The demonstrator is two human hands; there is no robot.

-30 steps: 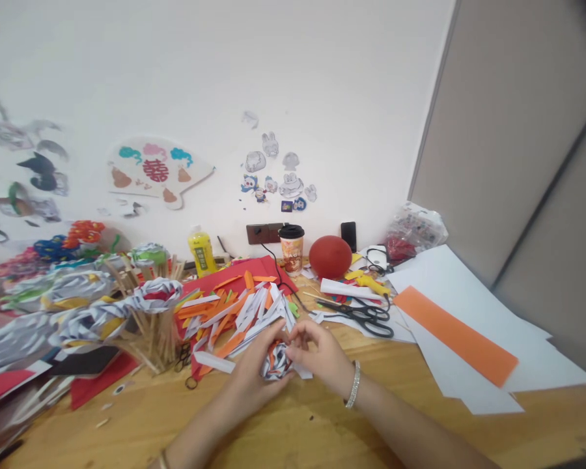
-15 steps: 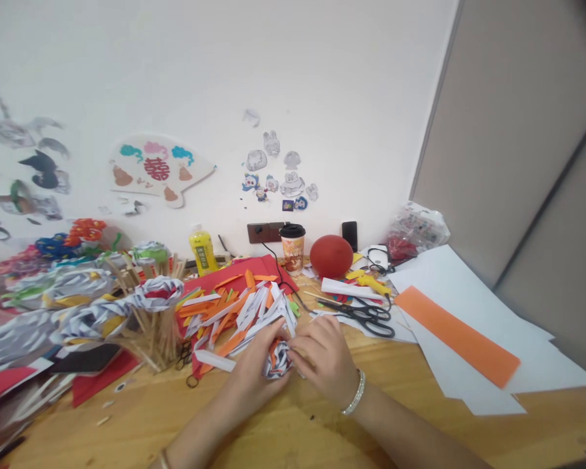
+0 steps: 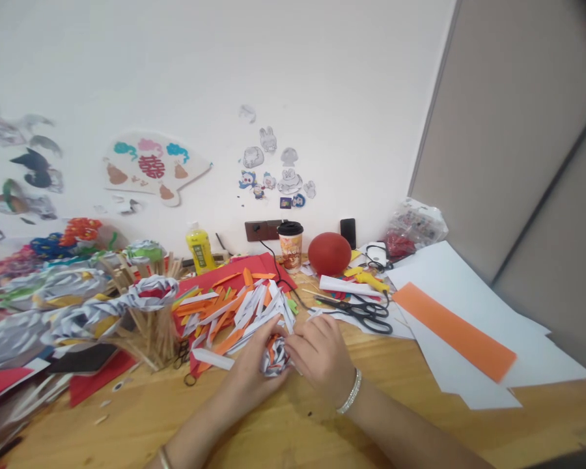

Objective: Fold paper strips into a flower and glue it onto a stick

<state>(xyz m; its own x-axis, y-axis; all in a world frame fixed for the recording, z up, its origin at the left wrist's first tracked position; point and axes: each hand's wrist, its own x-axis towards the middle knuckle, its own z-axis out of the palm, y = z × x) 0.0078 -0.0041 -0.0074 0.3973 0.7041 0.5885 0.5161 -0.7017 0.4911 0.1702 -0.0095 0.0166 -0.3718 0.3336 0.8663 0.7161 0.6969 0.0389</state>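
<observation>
Paper rosette (image 3: 275, 357) sits between both hands (image 3: 323, 355).

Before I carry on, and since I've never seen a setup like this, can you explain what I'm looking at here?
There is no machine: these are a person's two bare hands, seen by a camera worn on the head, looking forward and down.

The left hand cups a round bundle of folded paper, white with some orange. The right hand has its fingers at the bundle's right side; what their tips pinch is hidden.

On the wooden table, just beyond the hands, lies a pile of paper strips. To the right are black-handled scissors and an orange sheet on white paper. To the left are paper flowers and thin sticks.
</observation>
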